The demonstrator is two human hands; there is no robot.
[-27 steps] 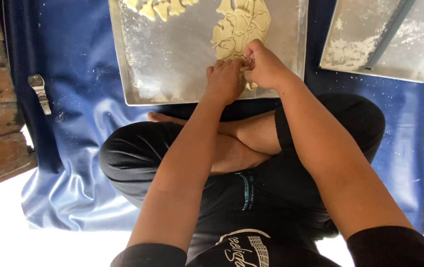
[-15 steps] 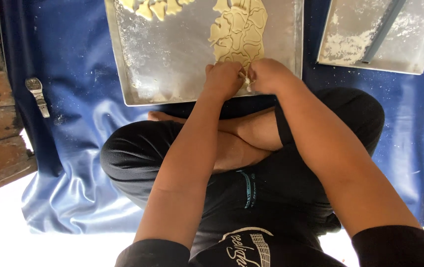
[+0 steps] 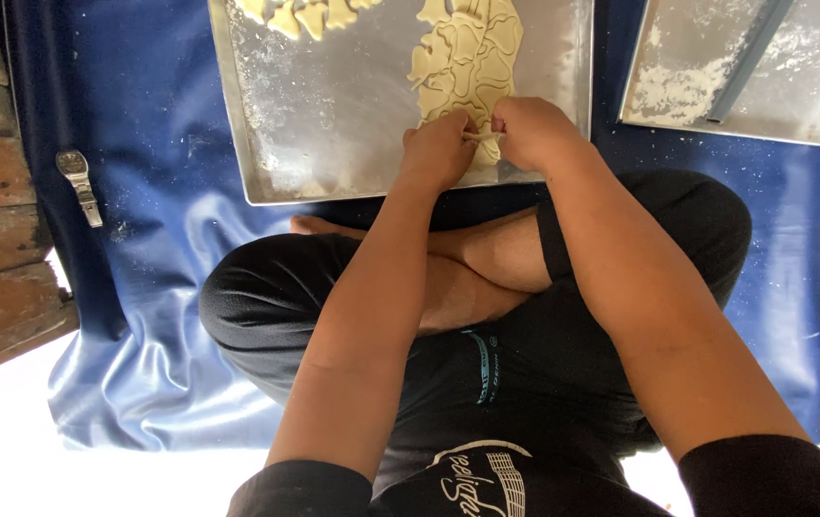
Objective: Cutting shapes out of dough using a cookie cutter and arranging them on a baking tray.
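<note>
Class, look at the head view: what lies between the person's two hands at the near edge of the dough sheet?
In the head view, a thin strip of dough spans the gap between the left hand and right hand.

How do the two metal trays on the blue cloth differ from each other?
The near tray lies in front of the person and carries a rolled dough sheet scored with cut shapes, plus loose cut-out pieces; the far tray at the right holds no dough, only a flour patch and a grey bar. Both hands, left hand and right hand, work at the near tray; none touches the far one. Both are flour-dusted.
</note>
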